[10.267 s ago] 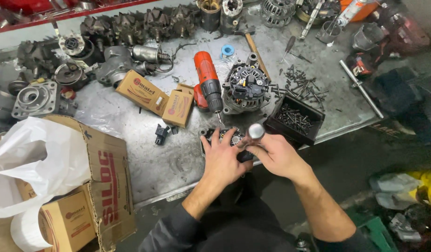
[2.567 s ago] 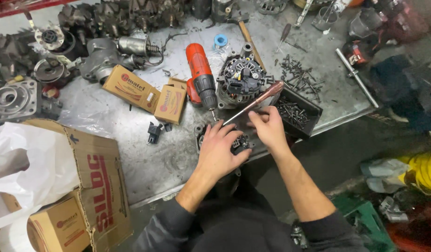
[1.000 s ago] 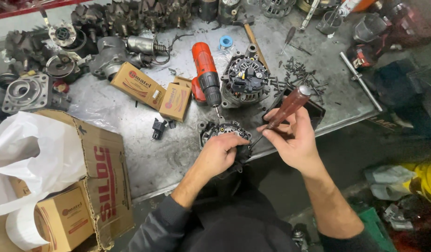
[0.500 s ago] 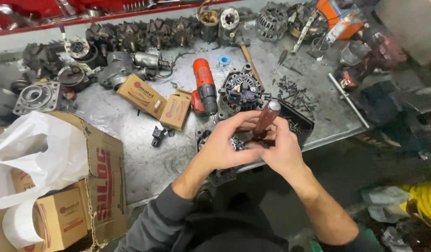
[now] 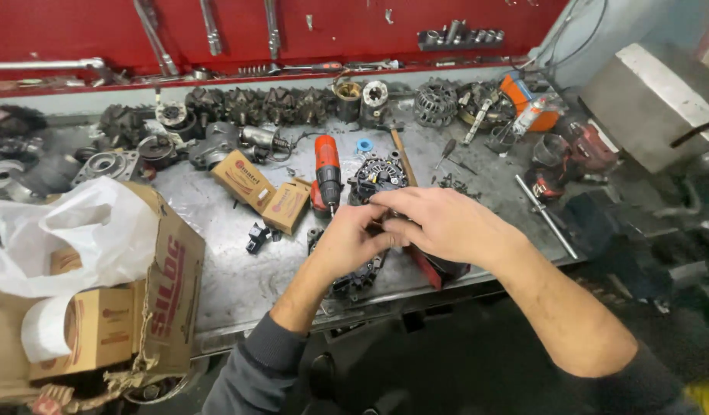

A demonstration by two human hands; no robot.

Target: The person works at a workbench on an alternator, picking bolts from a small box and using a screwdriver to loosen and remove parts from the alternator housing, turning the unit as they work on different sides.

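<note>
Working over a dark metal alternator part (image 5: 356, 278), both hands are seen at the near edge of the steel workbench (image 5: 239, 269), about midway along it. Head view, the only one: the left hand (image 5: 348, 242) is curled with fingers closed down on the part's top, thumb toward the right hand. The right hand (image 5: 439, 223) is laid across from the right, palm down, fingers bent over the left fingertips; whether anything is pinched under it cannot be told, the contact is hidden. Only the part's lower rim, toothed and black, is visible below the left wrist, touching the bench.

Handling, judged: the part is taken to be cast metal with copper windings or diode plates, so heavy for its size, stiff, with sharp fins and an oily film likely making it slippery. A hold on the outer rim is judged best, not on thin terminals or wires, which could be bent.

Just behind the hands a second alternator body (image 5: 376, 175) is stood, and a red cordless drill (image 5: 327, 175) is laid beside it, chuck toward the near edge. Two small brown cartons (image 5: 261, 192) are lying left of the drill, a small black connector (image 5: 256, 237) near them. A large open cardboard box (image 5: 159, 284) with a white plastic bag (image 5: 70, 238) is set at the near left corner. Loose screws (image 5: 454, 183) and a steel rod (image 5: 546, 217) are spread toward the right edge; rotors and housings (image 5: 247, 107) are lined along the far edge.
</note>
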